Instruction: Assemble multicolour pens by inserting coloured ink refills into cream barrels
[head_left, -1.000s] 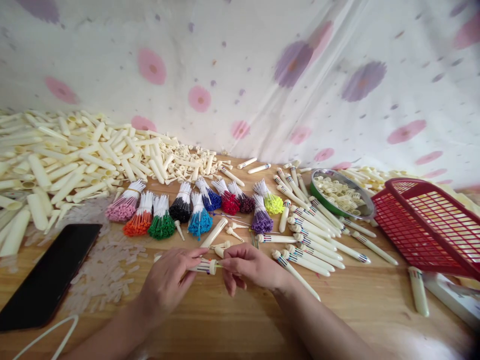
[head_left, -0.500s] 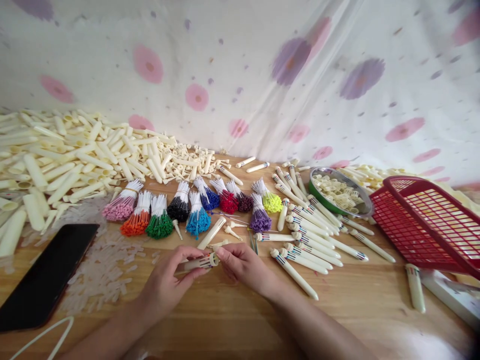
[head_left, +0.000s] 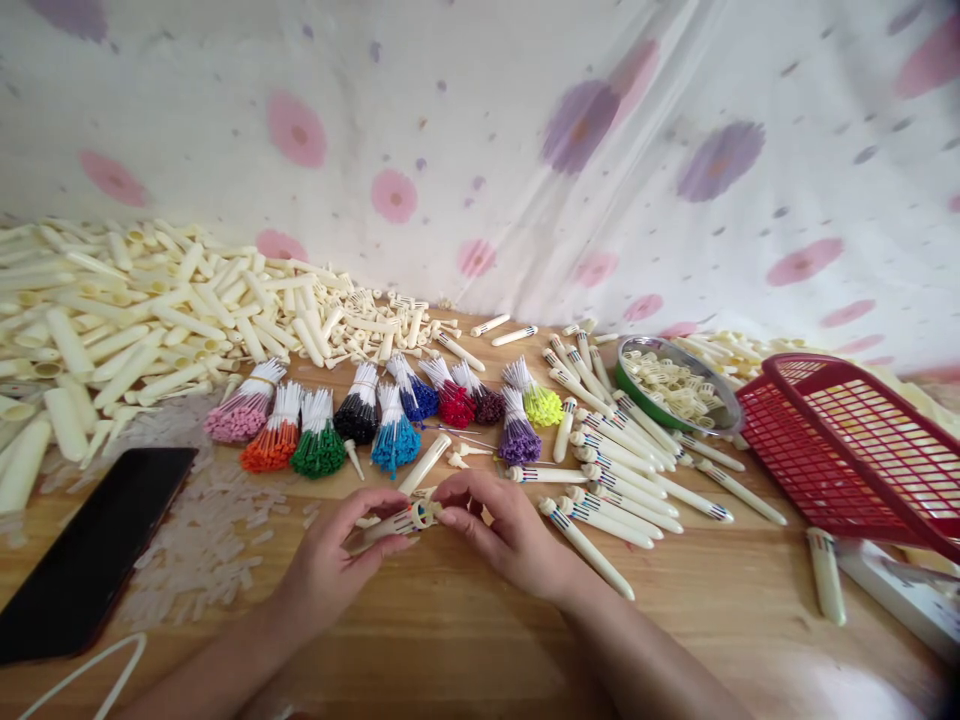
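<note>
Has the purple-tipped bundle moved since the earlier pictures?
No, it has shifted neither way: the purple-tipped bundle keeps its place beside the yellow-tipped bundle.

I count one pen [head_left: 397,523] in my left hand [head_left: 334,555], ten bundles of colour-tipped sticks [head_left: 519,440], one green bowl [head_left: 637,401], one red basket [head_left: 795,450] and one phone [head_left: 97,550]. Other pens [head_left: 589,550] lying before me come to more than a dozen; cream tubes [head_left: 150,320] and clear bits [head_left: 191,565] defeat my counting.

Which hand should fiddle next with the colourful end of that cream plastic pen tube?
Probably the right hand: its fingertips are at that end, while the left hand holds the tube.
</note>
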